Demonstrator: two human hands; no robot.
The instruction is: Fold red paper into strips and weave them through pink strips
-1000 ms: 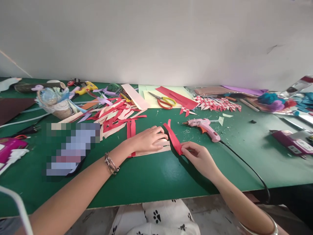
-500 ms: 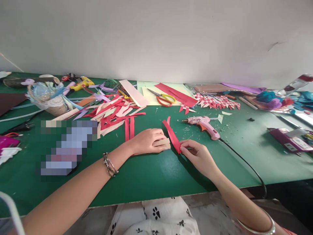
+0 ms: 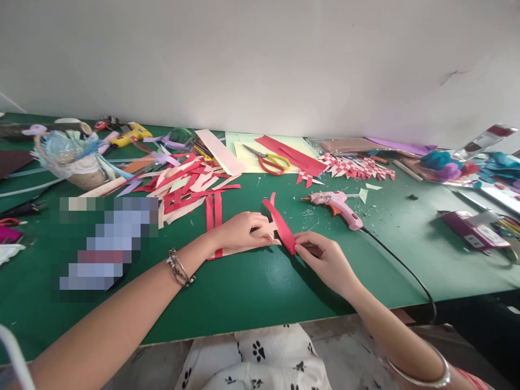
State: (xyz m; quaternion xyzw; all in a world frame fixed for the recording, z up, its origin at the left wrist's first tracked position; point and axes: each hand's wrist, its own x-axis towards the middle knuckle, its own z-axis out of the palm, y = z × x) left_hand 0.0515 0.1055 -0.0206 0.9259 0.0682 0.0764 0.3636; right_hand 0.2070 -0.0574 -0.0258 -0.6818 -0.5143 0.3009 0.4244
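Note:
My left hand (image 3: 240, 232) is closed on a cream paper strip (image 3: 266, 231), lifting its end off the green table. Another cream strip (image 3: 239, 248) lies under that hand, crossing two upright red strips (image 3: 214, 208). Between thumb and fingers, my right hand (image 3: 320, 254) pinches the lower end of a folded red paper strip (image 3: 281, 223). This red strip leans up and to the left, and its upper part meets the lifted cream end. Whether it passes above or below that end is hard to tell. My left palm hides where the strips cross.
A pink glue gun (image 3: 339, 208) lies right of my hands, its cord running over the front edge. Behind are scissors (image 3: 273, 161), loose red and cream strips (image 3: 187, 181) and red-white woven paper pieces (image 3: 359, 167). A purple device (image 3: 467, 230) sits far right.
My left hand has raised the end of one cream strip, separating it from the other. The right hand has moved the red strip slightly left, up to the cream end.

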